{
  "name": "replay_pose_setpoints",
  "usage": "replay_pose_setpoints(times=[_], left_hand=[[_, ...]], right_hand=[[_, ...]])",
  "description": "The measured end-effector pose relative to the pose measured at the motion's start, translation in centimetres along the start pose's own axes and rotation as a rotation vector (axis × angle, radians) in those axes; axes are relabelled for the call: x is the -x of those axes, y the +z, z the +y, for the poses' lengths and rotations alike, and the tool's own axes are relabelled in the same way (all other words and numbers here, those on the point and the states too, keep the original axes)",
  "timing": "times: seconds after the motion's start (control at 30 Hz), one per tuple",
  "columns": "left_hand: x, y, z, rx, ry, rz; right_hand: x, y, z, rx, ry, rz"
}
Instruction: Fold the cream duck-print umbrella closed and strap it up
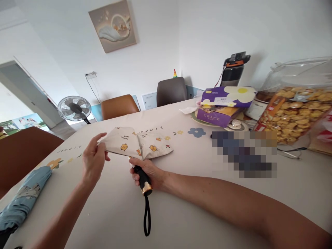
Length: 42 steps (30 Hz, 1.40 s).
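Observation:
A folding umbrella with cream cloth and small yellow ducks is held over the table, its canopy collapsed and two flaps of cloth spread to either side. My right hand is wrapped round its black handle, which has a gold-coloured end and a black wrist loop hanging down. At the left corner of the cloth, my left hand pinches the edge between thumb and fingers. The umbrella's shaft is mostly hidden by the cloth and my right hand.
A blue folded umbrella lies at the table's left edge. On the right are a purple tissue box, a GRACE box, a dark bottle, a snack container and a pixelated patch. Chairs and a fan stand beyond the table.

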<state>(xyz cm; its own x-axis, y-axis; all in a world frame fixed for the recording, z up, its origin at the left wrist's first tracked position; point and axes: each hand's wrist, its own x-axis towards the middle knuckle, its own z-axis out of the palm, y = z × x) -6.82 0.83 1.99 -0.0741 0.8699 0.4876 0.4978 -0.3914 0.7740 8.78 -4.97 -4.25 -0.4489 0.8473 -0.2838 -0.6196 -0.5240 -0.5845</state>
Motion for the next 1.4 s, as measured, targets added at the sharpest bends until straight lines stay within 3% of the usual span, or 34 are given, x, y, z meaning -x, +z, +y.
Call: replay_pose_setpoints(times=[0.2, 0.47, 0.6, 0.8, 0.9, 1.03, 1.17, 1.4], left_hand=[[1.5, -1.6, -3.4, -0.042, -0.091, -0.073], [1.6, -2.6, -4.1, 0.016, -0.093, -0.007], [1.5, -1.2, -6.6, -0.021, -0.175, -0.159], [1.8, -0.4, -8.3, -0.369, -0.203, -0.443], [1.1, -0.8, -8.1, -0.497, -0.171, -0.413], [-0.7, -0.7, -7.5, -0.484, -0.175, -0.304], [-3.0, 1.4, -6.4, -0.398, -0.188, -0.321], [-7.5, 7.9, -6.8, 0.0, -0.323, -0.35]], right_hand=[[-0.1, 0.1, -0.2, -0.035, 0.009, 0.013], [-0.7, 0.0, 0.4, 0.092, -0.111, 0.175], [-0.6, 0.0, 0.1, 0.095, -0.2, 0.234], [-0.8, -0.1, -0.2, 0.032, -0.192, 0.23], [-0.8, 0.0, -0.1, 0.021, -0.191, 0.234], [-0.4, 0.5, -0.3, 0.036, -0.177, 0.253], [0.1, 0.8, -0.5, 0.067, -0.109, 0.292], [-0.5, 0.0, -0.1, 0.08, -0.115, 0.222]])
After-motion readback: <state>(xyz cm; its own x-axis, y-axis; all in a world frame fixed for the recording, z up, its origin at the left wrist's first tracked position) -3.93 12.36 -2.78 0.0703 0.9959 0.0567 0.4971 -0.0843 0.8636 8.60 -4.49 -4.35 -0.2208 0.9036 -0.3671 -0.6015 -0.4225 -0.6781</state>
